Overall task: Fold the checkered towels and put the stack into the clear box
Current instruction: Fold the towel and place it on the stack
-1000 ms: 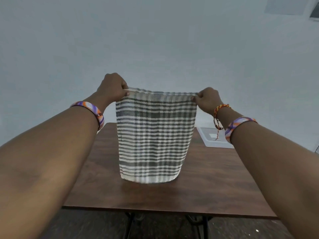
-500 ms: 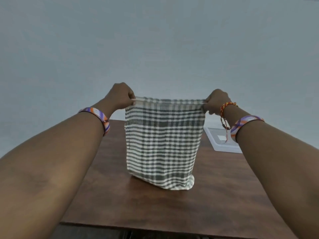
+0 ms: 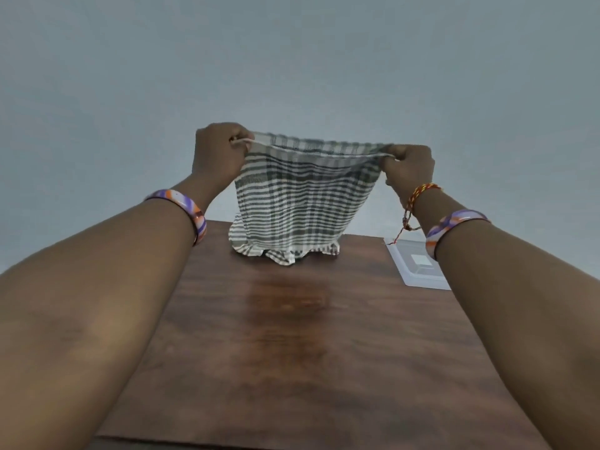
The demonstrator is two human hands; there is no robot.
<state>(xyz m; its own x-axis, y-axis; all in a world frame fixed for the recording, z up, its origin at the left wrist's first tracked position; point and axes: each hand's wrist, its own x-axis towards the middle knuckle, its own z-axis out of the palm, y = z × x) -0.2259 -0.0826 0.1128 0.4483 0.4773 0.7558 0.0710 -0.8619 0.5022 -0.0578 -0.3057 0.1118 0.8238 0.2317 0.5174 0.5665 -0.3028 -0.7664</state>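
A grey-and-white checkered towel (image 3: 302, 196) hangs stretched between both hands above the far part of the table. My left hand (image 3: 217, 154) pinches its top left corner. My right hand (image 3: 409, 170) pinches the top right corner. The towel's bottom edge rests bunched on the far edge of the brown wooden table (image 3: 292, 336). A clear plastic piece (image 3: 418, 264), the box or its lid, lies flat at the table's right side, partly hidden behind my right forearm.
A plain pale wall fills the background behind the table. Both forearms reach forward over the tabletop, each with a striped bangle at the wrist. The table's near edge shows at the bottom.
Both hands have pushed the towel farther away and tilted it. Its lower edge has slid from the middle of the table to the far edge and crumpled there.
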